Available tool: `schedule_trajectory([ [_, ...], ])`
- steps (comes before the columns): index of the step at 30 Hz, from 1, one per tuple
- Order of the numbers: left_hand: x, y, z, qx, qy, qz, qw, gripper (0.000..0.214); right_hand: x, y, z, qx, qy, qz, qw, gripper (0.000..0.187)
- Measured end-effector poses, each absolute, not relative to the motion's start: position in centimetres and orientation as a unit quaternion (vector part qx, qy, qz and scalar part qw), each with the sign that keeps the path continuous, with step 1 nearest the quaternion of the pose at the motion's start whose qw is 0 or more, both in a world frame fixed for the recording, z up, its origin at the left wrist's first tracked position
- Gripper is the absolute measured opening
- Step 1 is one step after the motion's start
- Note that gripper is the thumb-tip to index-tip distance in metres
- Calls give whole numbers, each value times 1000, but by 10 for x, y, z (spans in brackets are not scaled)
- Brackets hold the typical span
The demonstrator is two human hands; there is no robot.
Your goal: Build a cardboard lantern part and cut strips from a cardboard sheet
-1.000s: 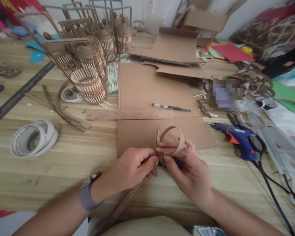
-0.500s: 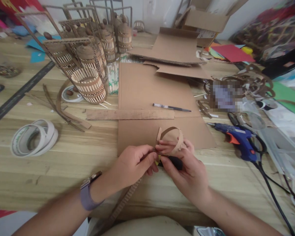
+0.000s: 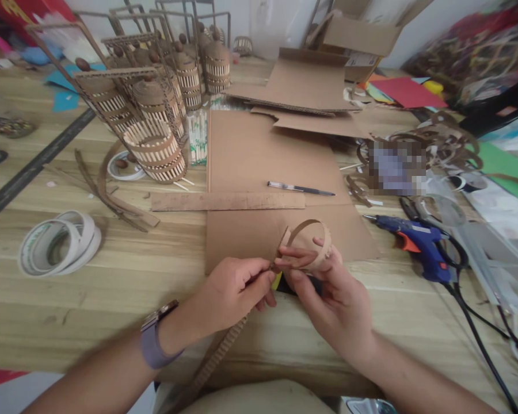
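Note:
My left hand point(image 3: 239, 287), with a watch on its wrist, pinches a long corrugated cardboard strip point(image 3: 224, 348) that trails down toward my lap. My right hand point(image 3: 332, 287) is closed on the strip's other stretch, which curls up into a loop point(image 3: 327, 238) around its fingers. Both sets of fingertips nearly meet at the strip. Under them lies a black and yellow object point(image 3: 277, 282), mostly hidden by my hands. Just beyond, a pen point(image 3: 301, 188) and a flat cardboard strip point(image 3: 228, 200) rest on a cardboard sheet point(image 3: 259, 149).
A blue glue gun point(image 3: 418, 238) with its cord lies at right, near clear plastic trays point(image 3: 483, 253). White tape rolls point(image 3: 60, 244) are at left. Stick-and-cardboard lantern-like models point(image 3: 155, 149) stand at back left. Cardboard pieces point(image 3: 306, 80) and curled scraps point(image 3: 449, 144) lie behind.
My right hand has shifted slightly right, its fingers straighter, and the loop has moved right and tilted. My left hand stays almost in place.

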State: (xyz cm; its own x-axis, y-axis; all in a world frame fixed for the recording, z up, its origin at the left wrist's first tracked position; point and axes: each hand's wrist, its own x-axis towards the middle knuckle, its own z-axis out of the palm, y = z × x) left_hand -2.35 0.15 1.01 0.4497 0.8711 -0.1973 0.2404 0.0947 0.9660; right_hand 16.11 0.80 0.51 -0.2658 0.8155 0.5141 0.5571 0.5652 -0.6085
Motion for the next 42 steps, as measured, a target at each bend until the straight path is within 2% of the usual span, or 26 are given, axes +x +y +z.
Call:
schedule_trajectory([
  [14,-26,2,5,630,426,300,577,36,161,7,3,-437,-762,212,427,11],
  [26,-27,4,4,636,406,305,581,37,161,6,1,-436,-699,354,443,7],
  [28,-26,3,4,637,410,311,575,37,160,7,-1,-426,-705,353,445,4],
  [33,-28,2,3,655,416,313,548,37,158,6,-6,-431,-723,301,447,14],
  [42,-31,3,0,692,433,287,501,36,159,8,-6,-429,-723,313,442,13],
])
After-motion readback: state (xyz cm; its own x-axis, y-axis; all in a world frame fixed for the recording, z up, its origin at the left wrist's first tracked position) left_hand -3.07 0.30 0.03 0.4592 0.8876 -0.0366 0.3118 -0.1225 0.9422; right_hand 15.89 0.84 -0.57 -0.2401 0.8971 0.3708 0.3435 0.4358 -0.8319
